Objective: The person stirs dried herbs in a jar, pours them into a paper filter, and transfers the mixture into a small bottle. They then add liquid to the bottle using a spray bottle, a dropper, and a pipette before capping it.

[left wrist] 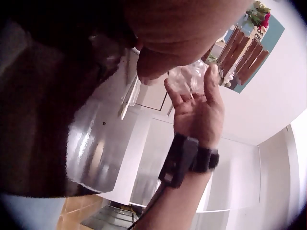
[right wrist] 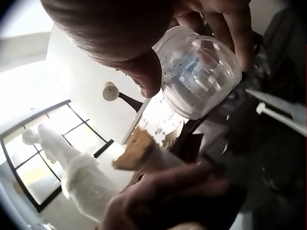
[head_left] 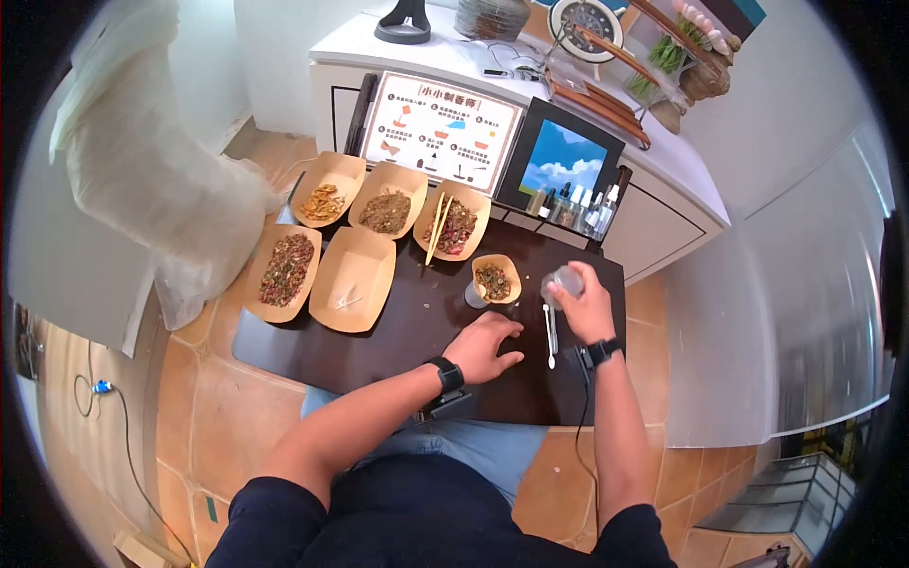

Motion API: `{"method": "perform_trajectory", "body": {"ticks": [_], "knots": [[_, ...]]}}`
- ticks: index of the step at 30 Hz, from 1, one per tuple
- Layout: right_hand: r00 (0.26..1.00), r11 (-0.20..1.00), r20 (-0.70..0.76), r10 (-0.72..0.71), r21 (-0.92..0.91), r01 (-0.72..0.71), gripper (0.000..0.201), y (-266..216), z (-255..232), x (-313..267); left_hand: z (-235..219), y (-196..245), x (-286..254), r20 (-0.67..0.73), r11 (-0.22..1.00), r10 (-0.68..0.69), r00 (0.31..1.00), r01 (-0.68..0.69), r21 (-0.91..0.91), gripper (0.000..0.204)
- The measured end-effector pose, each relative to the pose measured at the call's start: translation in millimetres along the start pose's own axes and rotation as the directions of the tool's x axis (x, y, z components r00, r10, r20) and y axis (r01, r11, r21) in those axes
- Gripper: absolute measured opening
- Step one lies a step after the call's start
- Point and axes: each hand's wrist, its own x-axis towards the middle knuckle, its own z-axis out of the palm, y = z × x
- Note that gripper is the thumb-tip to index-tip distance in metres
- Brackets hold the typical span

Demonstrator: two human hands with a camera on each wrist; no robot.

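Note:
My right hand [head_left: 589, 308] grips a small clear plastic jar [right wrist: 201, 76], thumb on one side and fingers on the other. The jar is see-through, with a few dark specks on its wall. My left hand [head_left: 481, 348] is low over the dark table [head_left: 398, 379], fingers relaxed and holding nothing. Just beyond its fingertips is a brown paper holder with dried herbs [head_left: 493, 281], beside a translucent cup [head_left: 475, 296] that it partly covers. In the right wrist view the brown paper [right wrist: 136, 151] shows above the left hand. A thin white spoon [head_left: 551, 360] lies between my hands.
Brown paper trays stand at the left and back, most with dried plant bits; one tray [head_left: 355, 260] holds only small white sticks. Wooden tongs [head_left: 438, 227] lie across another. Behind are a printed sign [head_left: 441, 128], a framed sky picture [head_left: 565, 156] and small bottles [head_left: 597, 213].

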Motion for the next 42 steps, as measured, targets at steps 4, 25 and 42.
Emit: {"method": "perform_trajectory", "body": {"ticks": [4,25,42], "knots": [[0.989,0.98,0.1,-0.105,-0.158,0.12,0.064,1.9,31.3,49.7,-2.5,-0.2,2.2,-0.015,0.999,-0.008,1.0,0.007,-0.045,0.038],[0.986,0.88,-0.134,0.098,0.474,-0.023,0.048,54.8,30.0,44.3,-7.1,-0.2,9.0,0.091,0.997,0.044,0.995,-0.039,-0.06,0.017],[0.816,0.683,-0.254,0.519,0.697,-0.218,0.025,93.2,44.7,-2.2,-14.5,-5.8,8.6,0.167,0.983,0.16,0.973,-0.141,-0.12,0.024]]}}
